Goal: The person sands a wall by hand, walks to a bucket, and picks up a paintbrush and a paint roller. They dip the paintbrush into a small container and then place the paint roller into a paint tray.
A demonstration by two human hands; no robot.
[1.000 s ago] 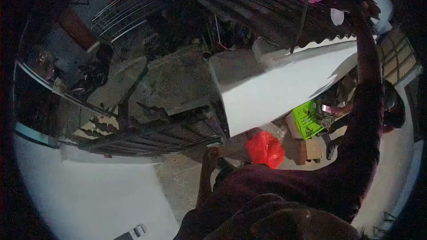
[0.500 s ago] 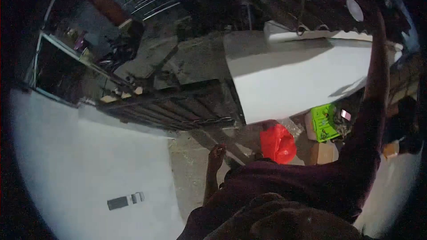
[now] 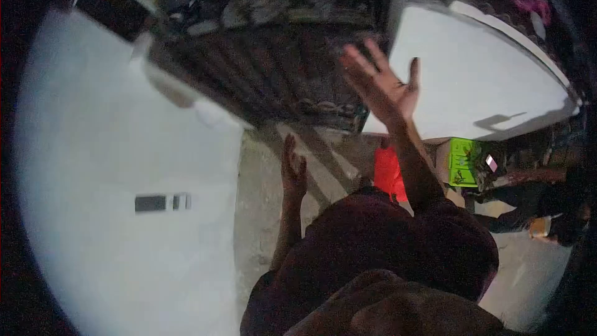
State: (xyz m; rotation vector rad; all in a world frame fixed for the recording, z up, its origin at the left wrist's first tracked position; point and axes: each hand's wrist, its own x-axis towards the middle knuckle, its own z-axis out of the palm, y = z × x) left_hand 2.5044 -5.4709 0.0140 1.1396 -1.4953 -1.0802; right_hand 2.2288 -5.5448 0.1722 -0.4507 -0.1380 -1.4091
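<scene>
My right hand (image 3: 387, 90) is raised in front of me, palm showing and fingers spread, with nothing in it. It overlaps the edge between a dark slatted gate (image 3: 249, 78) and a white panel (image 3: 466, 68). My left hand (image 3: 294, 167) is lower and further left, above the concrete floor. Its fingers point up and stand apart, and no object shows in them. A red plastic bag (image 3: 386, 171) is partly hidden behind my right forearm. I cannot see either hand touching anything.
A bright green crate (image 3: 461, 174) with small items stands right of the bag, near a lit phone-like screen (image 3: 491, 163). A white wall (image 3: 93, 149) with a dark rectangular fitting (image 3: 151, 203) fills the left. Dark clothing, apparently another person's, shows at far right.
My right arm has come down from its upward reach at the right and now bends in front of me. My left hand has risen and its curled fingers have straightened. The view has shifted.
</scene>
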